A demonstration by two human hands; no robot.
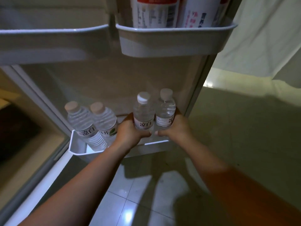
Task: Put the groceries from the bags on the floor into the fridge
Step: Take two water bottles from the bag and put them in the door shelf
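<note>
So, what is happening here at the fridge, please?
A person is loading water bottles into the lowest door shelf of the open fridge. The left hand grips one bottle and the right hand grips another, both upright over the shelf. Two bottles already lean there at its left end.

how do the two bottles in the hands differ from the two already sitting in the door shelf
The held bottles stand upright, one gripped by the left hand, one by the right hand; the shelved bottles lean leftward, untouched. The held pair sits at the right end of the bottom door shelf, the shelved pair at its left. All four are clear, light-capped, with white labels.
</note>
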